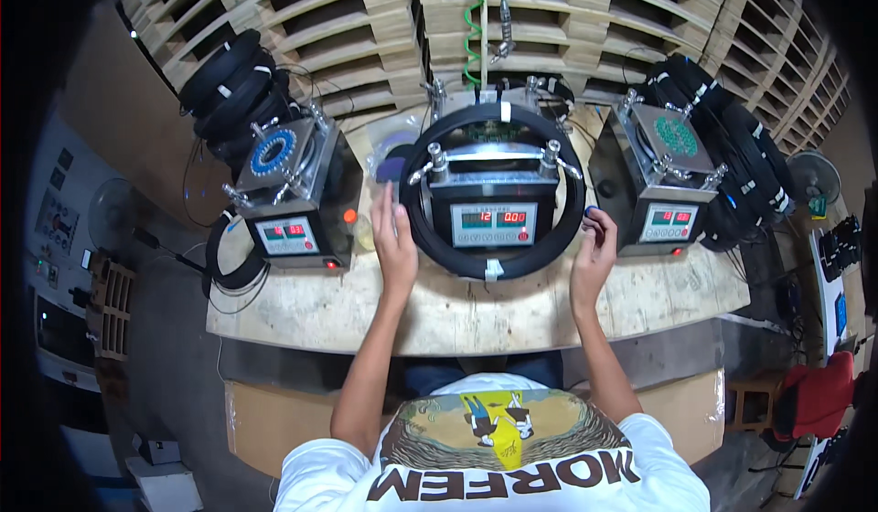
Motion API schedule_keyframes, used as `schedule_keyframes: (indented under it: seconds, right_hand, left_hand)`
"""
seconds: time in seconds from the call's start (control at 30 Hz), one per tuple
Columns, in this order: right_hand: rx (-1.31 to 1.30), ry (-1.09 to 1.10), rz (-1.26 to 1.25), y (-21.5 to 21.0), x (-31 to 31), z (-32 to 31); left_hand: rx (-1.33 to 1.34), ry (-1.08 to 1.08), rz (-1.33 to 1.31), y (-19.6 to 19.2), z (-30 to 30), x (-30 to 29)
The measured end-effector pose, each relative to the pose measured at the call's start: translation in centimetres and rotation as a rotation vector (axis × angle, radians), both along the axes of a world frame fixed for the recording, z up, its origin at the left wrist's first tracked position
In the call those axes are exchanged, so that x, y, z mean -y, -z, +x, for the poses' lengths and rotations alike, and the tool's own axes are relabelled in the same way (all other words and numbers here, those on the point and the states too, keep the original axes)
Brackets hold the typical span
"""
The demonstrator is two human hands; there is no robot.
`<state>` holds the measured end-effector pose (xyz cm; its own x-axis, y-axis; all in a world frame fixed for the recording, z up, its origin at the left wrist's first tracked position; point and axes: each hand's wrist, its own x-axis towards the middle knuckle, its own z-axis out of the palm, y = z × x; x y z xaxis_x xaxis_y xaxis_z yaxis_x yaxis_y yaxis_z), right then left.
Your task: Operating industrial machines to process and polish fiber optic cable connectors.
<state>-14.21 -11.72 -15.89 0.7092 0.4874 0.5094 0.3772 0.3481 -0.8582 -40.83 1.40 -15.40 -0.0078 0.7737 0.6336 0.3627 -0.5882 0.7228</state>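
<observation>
A black ring (426, 246), tyre-like and with white tape at its top and bottom, surrounds the front of the middle machine (490, 225). Along the ring's left side lies my left hand (396, 249), fingers stretched out and palm turned toward it. My right hand (595, 254) is at the opposite side, its fingers bent but not wrapped round the ring. Something small and blue shows at its fingertips. Whether either palm presses on the ring, I cannot tell. Metal posts (552, 160) and a bar of the machine stand inside the ring.
Similar machines flank it: one at the left with a blue ring-shaped part (273, 152), another at the right with a green perforated disc (675, 135). Stacks of black rings (224, 82) stand behind both. A green coiled hose (473, 18) hangs before wooden pallets. The wooden tabletop (457, 320) ends near me.
</observation>
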Motion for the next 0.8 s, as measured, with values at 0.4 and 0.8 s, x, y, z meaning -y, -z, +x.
schedule_keyframes:
  seconds: [0.4, 0.8]
  right_hand:
    - [-0.006, -0.418, -0.085, -8.0, -8.6, 4.4]
    - [0.174, -0.238, -0.177, -8.0, -7.2, 4.0]
  left_hand:
    - [0.112, 0.499, -0.295, -6.6, 2.0, -4.7]
    - [-0.151, 0.279, -0.011, -7.8, 2.0, -5.2]
